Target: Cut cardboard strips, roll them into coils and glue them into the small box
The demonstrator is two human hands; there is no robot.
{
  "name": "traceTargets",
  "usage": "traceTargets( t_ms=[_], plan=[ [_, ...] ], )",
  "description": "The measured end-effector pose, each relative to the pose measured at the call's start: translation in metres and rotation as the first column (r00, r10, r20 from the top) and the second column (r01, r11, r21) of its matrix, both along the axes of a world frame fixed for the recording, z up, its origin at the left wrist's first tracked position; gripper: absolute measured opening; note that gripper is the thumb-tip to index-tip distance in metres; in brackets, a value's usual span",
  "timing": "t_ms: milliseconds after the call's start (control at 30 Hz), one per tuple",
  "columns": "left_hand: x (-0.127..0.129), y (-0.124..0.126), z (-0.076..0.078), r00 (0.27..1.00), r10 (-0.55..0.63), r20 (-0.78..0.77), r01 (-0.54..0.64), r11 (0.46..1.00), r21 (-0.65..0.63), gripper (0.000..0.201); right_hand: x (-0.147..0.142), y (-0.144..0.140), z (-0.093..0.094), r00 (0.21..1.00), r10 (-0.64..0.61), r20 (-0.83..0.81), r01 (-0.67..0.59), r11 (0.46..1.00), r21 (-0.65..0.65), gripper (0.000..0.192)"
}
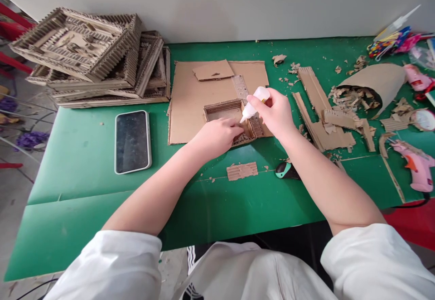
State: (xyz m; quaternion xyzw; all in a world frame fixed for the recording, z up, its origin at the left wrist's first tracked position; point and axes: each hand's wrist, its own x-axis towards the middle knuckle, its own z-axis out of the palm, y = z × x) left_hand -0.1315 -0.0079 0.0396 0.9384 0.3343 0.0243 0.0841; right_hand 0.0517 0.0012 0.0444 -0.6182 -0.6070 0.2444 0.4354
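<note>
My right hand [279, 113] grips a small white glue bottle [252, 105], tilted with its nozzle pointing down and left over a shallow cardboard box [222, 106]. My left hand [220, 135] reaches over the box's near wall, fingers bent together inside it; what they pinch, if anything, is hidden. The box rests on a flat cardboard sheet [186, 96]. A clear ruler [239, 87] lies on the sheet, running partly behind the box and bottle. Nearer to me lies a small strip of corrugated cardboard [242, 171].
Stacked corrugated cardboard trays [112, 71] stand at the back left, above a phone [132, 141]. On the right are cardboard offcuts [316, 94], a paper cone [377, 80] of scraps and a pink glue gun [421, 164]. A cutter [285, 170] lies by my right forearm.
</note>
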Motion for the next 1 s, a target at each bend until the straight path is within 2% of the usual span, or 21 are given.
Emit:
traceTargets(
  t_ms=[100, 233, 333, 467, 533, 633, 733, 867, 1000],
  plan=[
    [0.000, 0.000, 0.001, 1.000, -0.001, 0.003, 0.001, 1.000, -0.007, 0.043, 0.003, 0.000, -0.003, 0.999, -0.005, -0.049, 0.006, 1.000, 0.014, 0.048],
    [0.000, 0.000, 0.001, 1.000, 0.005, -0.012, -0.005, 1.000, -0.017, 0.045, 0.006, 0.005, -0.007, 0.985, -0.036, -0.170, 0.030, 0.999, -0.038, 0.046],
    [0.000, 0.001, 0.001, 1.000, 0.006, -0.022, -0.007, 1.000, -0.029, 0.045, 0.012, 0.009, -0.004, 0.965, -0.046, -0.257, 0.039, 0.999, -0.032, 0.042],
    [0.000, 0.001, 0.004, 0.999, 0.015, -0.038, -0.018, 0.998, -0.064, 0.048, 0.031, 0.009, 0.001, 0.888, -0.006, -0.460, -0.020, 0.998, -0.053, 0.037],
    [0.000, 0.000, 0.006, 0.998, 0.031, -0.055, -0.036, 0.995, -0.091, 0.048, 0.045, 0.007, -0.001, 0.889, -0.006, -0.458, -0.031, 0.997, -0.075, 0.041],
    [0.000, 0.000, 0.009, 0.996, 0.051, -0.075, -0.059, 0.991, -0.120, 0.047, 0.067, 0.000, -0.010, 0.954, -0.043, -0.297, 0.005, 0.992, -0.127, 0.044],
    [0.000, 0.001, 0.012, 0.997, 0.052, -0.064, -0.060, 0.991, -0.123, 0.047, 0.082, -0.010, -0.018, 0.993, -0.119, -0.002, 0.116, 0.971, -0.207, 0.050],
    [-0.002, 0.002, 0.018, 0.993, 0.089, -0.072, -0.094, 0.993, -0.074, 0.042, 0.089, -0.019, -0.021, 0.913, -0.113, 0.393, 0.220, 0.946, -0.239, 0.057],
    [-0.002, -0.001, 0.021, 0.988, 0.092, -0.125, -0.099, 0.994, -0.051, 0.031, 0.091, -0.013, -0.025, 0.844, -0.074, 0.532, 0.205, 0.960, -0.191, 0.062]
  ],
)
